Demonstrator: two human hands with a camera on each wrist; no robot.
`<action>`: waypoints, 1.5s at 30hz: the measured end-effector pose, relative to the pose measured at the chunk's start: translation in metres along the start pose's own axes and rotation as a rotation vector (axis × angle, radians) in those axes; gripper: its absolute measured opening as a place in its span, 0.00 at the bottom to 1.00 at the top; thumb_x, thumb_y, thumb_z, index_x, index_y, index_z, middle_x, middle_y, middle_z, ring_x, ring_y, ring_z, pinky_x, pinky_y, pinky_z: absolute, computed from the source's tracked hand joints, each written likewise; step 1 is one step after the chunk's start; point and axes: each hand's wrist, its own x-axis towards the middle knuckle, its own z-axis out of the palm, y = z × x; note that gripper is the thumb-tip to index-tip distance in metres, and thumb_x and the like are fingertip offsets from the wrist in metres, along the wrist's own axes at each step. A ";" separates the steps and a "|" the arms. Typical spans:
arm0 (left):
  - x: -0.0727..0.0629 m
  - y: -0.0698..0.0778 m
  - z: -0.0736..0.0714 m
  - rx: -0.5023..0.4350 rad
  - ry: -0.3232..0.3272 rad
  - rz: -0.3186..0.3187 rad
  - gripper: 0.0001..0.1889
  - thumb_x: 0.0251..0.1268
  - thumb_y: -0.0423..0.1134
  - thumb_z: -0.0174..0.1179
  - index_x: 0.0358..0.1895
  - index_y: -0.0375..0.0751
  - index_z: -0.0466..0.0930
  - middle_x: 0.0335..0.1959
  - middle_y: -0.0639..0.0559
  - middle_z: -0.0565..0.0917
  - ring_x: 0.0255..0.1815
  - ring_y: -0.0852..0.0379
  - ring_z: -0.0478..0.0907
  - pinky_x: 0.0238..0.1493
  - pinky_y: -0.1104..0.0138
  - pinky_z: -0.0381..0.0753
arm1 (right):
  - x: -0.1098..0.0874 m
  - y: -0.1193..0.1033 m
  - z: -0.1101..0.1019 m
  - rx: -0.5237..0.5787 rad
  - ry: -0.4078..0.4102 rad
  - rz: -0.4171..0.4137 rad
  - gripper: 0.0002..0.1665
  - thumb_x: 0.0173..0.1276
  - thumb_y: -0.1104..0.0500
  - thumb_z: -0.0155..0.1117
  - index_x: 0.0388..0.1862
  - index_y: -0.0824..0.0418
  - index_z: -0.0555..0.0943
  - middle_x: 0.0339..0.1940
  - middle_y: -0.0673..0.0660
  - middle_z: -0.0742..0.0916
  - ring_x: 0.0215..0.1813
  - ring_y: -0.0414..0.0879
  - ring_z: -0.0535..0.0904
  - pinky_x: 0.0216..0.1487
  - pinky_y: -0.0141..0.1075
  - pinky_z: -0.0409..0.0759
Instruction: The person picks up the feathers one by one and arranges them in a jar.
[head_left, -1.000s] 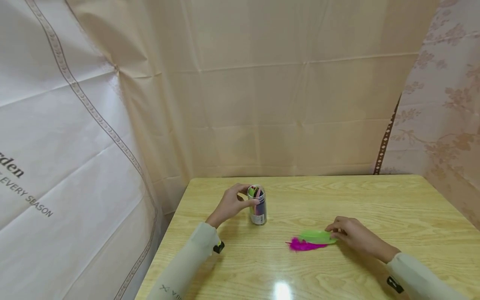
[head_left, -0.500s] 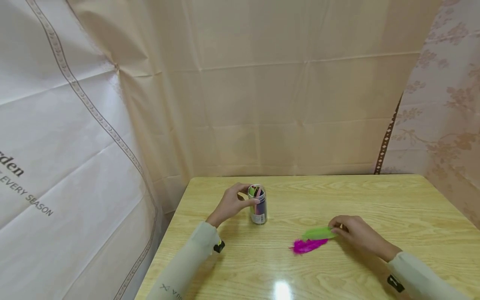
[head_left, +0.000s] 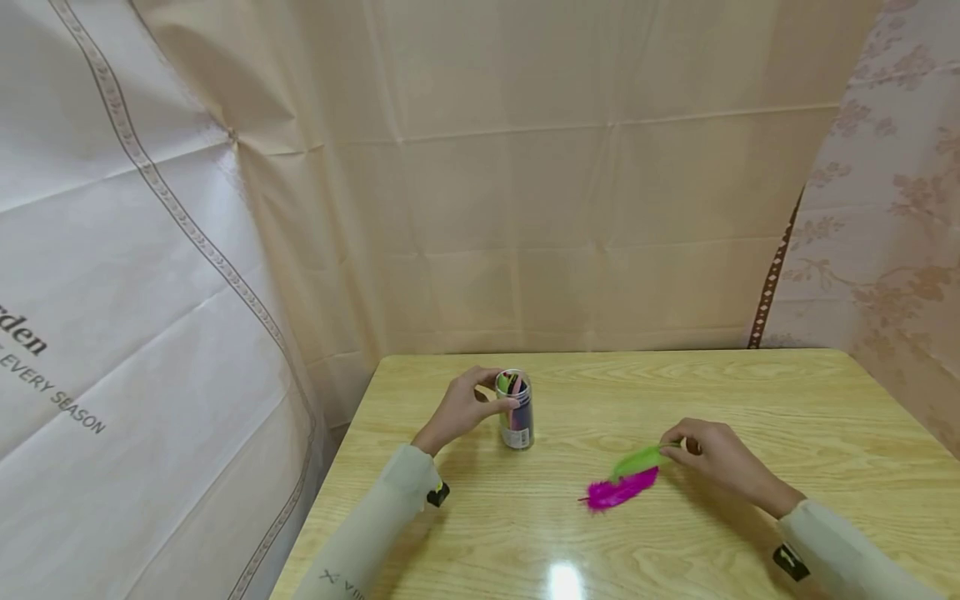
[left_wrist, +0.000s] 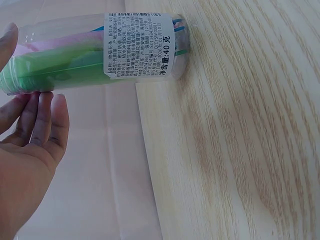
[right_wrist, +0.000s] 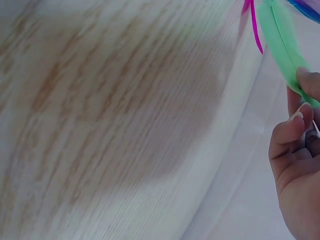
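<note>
A clear jar (head_left: pixel 517 425) with a white printed label (left_wrist: pixel 140 47) stands upright on the table, holding several coloured feathers (left_wrist: pixel 60 67). My left hand (head_left: pixel 461 408) grips it near the rim, thumb on one side and fingers on the other. To the right, my right hand (head_left: pixel 708 454) pinches the quill end of a green feather (head_left: pixel 636 461) between thumb and fingertips. In the right wrist view the green feather (right_wrist: pixel 281 42) slants up from the pinch. A magenta feather (head_left: pixel 621 490) lies on the table just below the green one, partly overlapped in the head view.
The wood-grain table (head_left: pixel 750 392) reaches back to a hanging beige cloth (head_left: pixel 555 208). White printed cloth (head_left: pixel 150 292) hangs on the left, and floral cloth (head_left: pixel 885 225) on the right. A light reflection shows near the table's front.
My right hand has risen slightly and moved a little right, drawing the green feather up off the magenta one. The magenta feather has shifted and turned slightly. My left hand and the jar stay put.
</note>
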 end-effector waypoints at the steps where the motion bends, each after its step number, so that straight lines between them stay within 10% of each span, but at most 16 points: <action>1: 0.000 0.000 0.000 0.000 0.000 0.000 0.31 0.64 0.56 0.71 0.67 0.49 0.79 0.53 0.57 0.80 0.56 0.45 0.79 0.50 0.59 0.81 | 0.001 -0.001 0.000 0.004 0.006 0.002 0.05 0.68 0.62 0.74 0.37 0.51 0.88 0.31 0.41 0.85 0.28 0.31 0.71 0.26 0.30 0.73; 45: 0.000 0.000 0.000 -0.007 -0.002 -0.003 0.30 0.64 0.57 0.72 0.66 0.51 0.80 0.53 0.58 0.80 0.55 0.49 0.78 0.51 0.57 0.81 | 0.041 -0.014 -0.007 -0.003 0.200 -0.073 0.11 0.67 0.66 0.74 0.39 0.50 0.86 0.25 0.43 0.78 0.25 0.34 0.68 0.24 0.29 0.69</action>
